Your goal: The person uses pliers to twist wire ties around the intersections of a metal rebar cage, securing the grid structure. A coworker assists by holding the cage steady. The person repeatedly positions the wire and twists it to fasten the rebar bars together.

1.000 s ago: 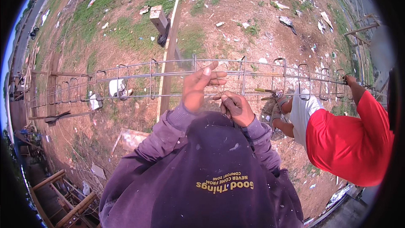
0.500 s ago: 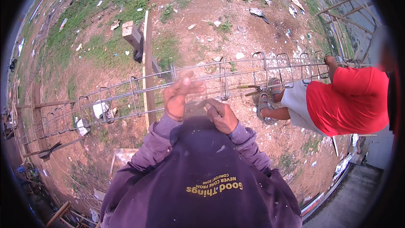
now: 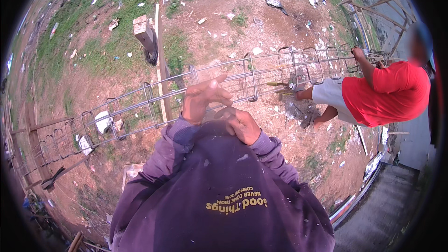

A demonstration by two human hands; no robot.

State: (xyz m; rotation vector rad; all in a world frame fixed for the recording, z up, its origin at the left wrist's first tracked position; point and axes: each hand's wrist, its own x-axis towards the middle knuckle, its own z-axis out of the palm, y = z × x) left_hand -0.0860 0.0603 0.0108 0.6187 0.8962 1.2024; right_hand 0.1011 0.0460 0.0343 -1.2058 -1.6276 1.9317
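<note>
A long steel rebar cage [image 3: 179, 92] with square stirrups runs across in front of me, from far left to upper right. My left hand [image 3: 200, 102] is at its near side, fingers stretched out toward the right and apart, with no object visible in them. Close beside it, my right hand [image 3: 241, 125] has curled fingers pressed together just below the near bar. What they hold, if anything, is too small to make out. To the right, a yellow-handled hand tool [image 3: 275, 84] rests at the cage bars; its head is hard to see.
A person in a red shirt [image 3: 387, 93] stands at the right, a hand on the cage's far end. A wooden post [image 3: 145, 35] and upright plank [image 3: 161, 79] stand beyond and under the cage. Wooden supports [image 3: 39, 158] stand at left. Litter is scattered over dirt and grass.
My left fingers have tilted over toward the right, and my right hand has shifted slightly, its fingers now near the left hand. The person in red has turned and raised their upper body.
</note>
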